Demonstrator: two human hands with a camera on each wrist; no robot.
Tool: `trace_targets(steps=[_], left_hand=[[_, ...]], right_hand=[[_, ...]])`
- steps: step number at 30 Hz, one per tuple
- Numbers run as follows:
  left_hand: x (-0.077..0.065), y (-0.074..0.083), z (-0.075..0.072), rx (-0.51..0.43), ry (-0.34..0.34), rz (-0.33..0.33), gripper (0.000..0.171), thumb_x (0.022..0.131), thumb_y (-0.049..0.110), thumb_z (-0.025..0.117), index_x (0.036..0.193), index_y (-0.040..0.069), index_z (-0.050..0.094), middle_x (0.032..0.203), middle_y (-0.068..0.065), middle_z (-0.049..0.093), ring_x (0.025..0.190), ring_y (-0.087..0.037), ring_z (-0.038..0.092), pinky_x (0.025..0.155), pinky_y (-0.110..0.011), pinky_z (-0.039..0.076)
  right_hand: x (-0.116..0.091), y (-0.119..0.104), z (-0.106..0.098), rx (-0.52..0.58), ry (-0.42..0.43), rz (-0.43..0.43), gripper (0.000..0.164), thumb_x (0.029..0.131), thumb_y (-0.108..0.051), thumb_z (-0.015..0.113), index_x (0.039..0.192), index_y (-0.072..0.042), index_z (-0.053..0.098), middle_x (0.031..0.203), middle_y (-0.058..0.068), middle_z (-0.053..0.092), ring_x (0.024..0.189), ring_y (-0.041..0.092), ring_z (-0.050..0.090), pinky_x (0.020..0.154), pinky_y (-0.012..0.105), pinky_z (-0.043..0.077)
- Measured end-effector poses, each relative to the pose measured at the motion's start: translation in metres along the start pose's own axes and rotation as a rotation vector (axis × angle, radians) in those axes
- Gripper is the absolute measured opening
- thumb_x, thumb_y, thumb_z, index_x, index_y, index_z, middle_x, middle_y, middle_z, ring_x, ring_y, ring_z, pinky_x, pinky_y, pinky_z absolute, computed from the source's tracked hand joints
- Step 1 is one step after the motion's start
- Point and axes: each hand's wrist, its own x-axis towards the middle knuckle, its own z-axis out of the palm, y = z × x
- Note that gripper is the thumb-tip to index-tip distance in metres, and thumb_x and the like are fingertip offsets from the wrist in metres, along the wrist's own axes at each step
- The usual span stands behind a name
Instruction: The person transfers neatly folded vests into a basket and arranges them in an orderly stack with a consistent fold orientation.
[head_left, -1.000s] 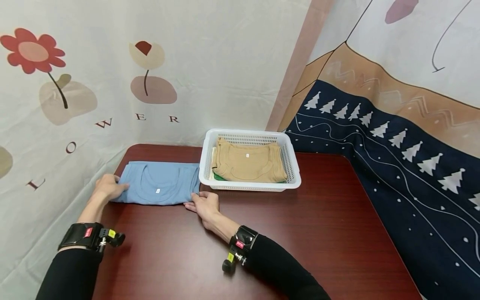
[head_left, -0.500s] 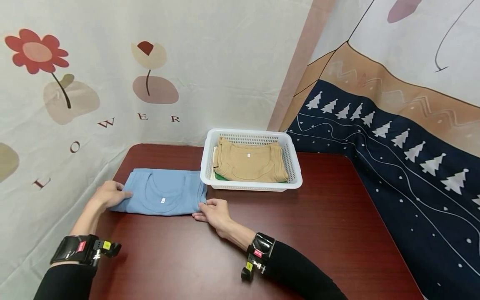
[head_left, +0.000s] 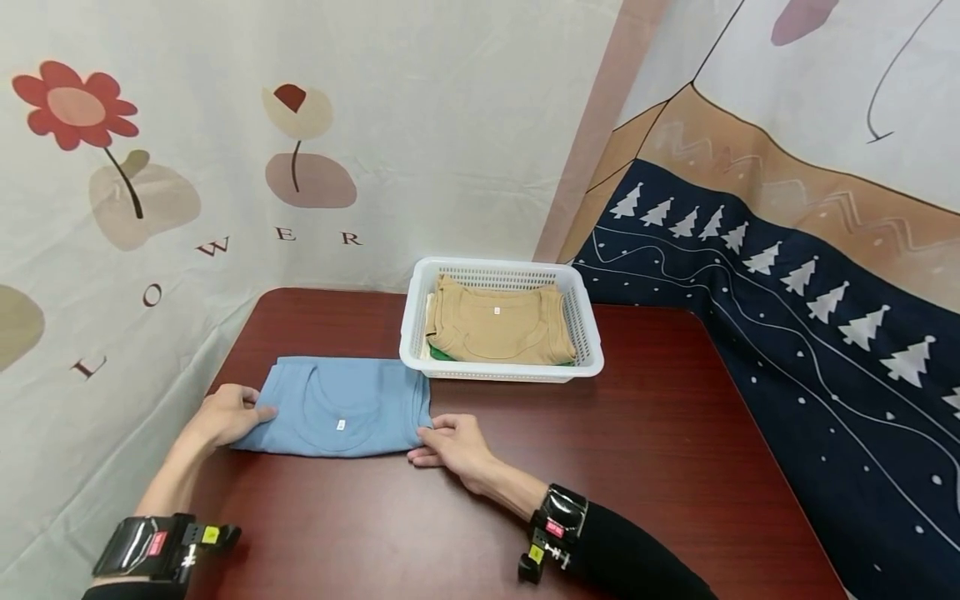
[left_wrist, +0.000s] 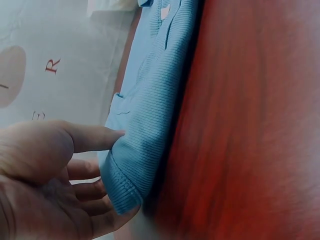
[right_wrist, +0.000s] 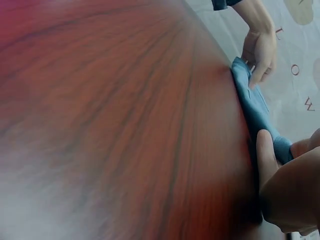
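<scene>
A folded light-blue T-shirt point(head_left: 348, 408) lies on the table left of the basket, its round neckline and small white label facing up. My left hand point(head_left: 231, 414) pinches the shirt's left end; the left wrist view shows the thumb point(left_wrist: 97, 137) on top of the ribbed cloth point(left_wrist: 150, 115) and the fingers behind and beneath it. At the near right corner, my right hand point(head_left: 459, 450) grips the shirt between thumb and fingers. In the right wrist view, both hands hold opposite ends of the blue cloth point(right_wrist: 255, 112).
A white plastic basket point(head_left: 592, 350) stands at the back of the table point(head_left: 637, 467), close against the shirt's far right corner. Inside lies a folded tan T-shirt point(head_left: 498, 329) over green and pale cloth. Printed curtains point(head_left: 450, 167) hang behind the table.
Both hands have drawn the blue T-shirt across the table toward me and somewhat to the right, keeping hold of its ends. The basket has stayed where it was.
</scene>
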Motion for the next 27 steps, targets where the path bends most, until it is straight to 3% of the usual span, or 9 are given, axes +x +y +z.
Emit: trace_targets(steps=[4,12,25,27], left_hand=[[-0.008,0.005,0.010,-0.016,-0.001,0.008,0.053,0.106,0.024,0.075,0.132,-0.021,0.065,0.115,-0.032,0.076,0.107,-0.041,0.072,0.082,-0.042,0.058],[-0.024,0.016,0.028,-0.031,-0.025,0.019,0.057,0.106,0.023,0.077,0.137,-0.022,0.062,0.124,-0.038,0.074,0.113,-0.046,0.073,0.092,-0.058,0.063],[-0.032,0.050,0.055,-0.084,-0.046,0.059,0.047,0.104,0.024,0.081,0.131,-0.013,0.071,0.120,-0.026,0.079,0.110,-0.035,0.076,0.089,-0.051,0.064],[-0.032,0.057,0.060,-0.085,-0.044,0.065,0.039,0.104,0.025,0.081,0.123,-0.008,0.074,0.115,-0.022,0.080,0.106,-0.031,0.076,0.087,-0.046,0.063]], right_hand=[[-0.009,-0.001,-0.013,-0.016,-0.019,0.038,0.013,0.104,0.003,0.073,0.111,0.005,0.062,0.091,0.015,0.076,0.074,0.021,0.083,0.081,0.036,0.072],[-0.028,-0.003,-0.039,-0.075,-0.111,0.082,0.015,0.101,0.004,0.074,0.109,0.003,0.061,0.089,0.018,0.081,0.076,0.024,0.084,0.081,0.038,0.072],[-0.063,-0.017,-0.087,-0.142,-0.191,0.135,0.015,0.099,0.004,0.076,0.105,0.001,0.063,0.088,0.019,0.083,0.081,0.026,0.086,0.082,0.039,0.072],[-0.068,-0.019,-0.096,-0.152,-0.191,0.138,0.016,0.099,0.004,0.076,0.105,0.000,0.061,0.089,0.019,0.083,0.083,0.026,0.086,0.082,0.039,0.072]])
